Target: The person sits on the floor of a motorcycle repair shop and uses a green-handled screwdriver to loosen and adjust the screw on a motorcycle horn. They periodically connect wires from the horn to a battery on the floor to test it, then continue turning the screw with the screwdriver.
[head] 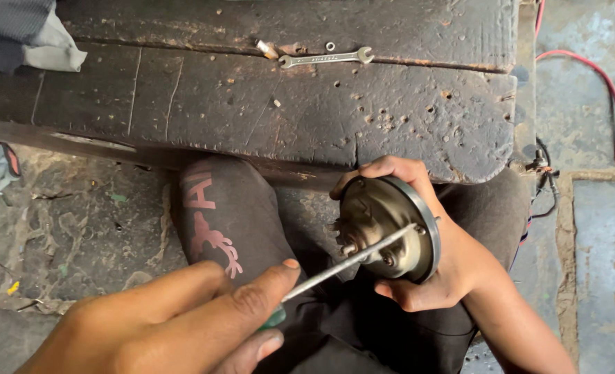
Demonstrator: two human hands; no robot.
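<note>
A: The round metal part (390,232), a dished disc with a hub and small studs at its middle, is held just below the near edge of the worn wooden tabletop (287,118), over the lap. It is gripped by the right hand (432,263), whose grip is closed around the rim, fingers over the top edge and the thumb under it.

B: And the tool?

A: A screwdriver (349,260) is held in the left hand (183,318), the grip wrapped tight on the green handle. The tip is laid against the hub of the round metal part. Judged from that, the work at the hub is under way and not finished; whether any fastener is already out cannot be told.

B: Is anything left on the tabletop?

A: A spanner (325,59) lies well beyond the round metal part, near the far edge, with a small washer (330,46) just beside it.

B: Room for moving?

A: The tabletop's near edge is close above the round metal part, so upward travel is tight. To its right, red and black cables (609,90) run along the floor. To its left, open room is left over the knee.
</note>
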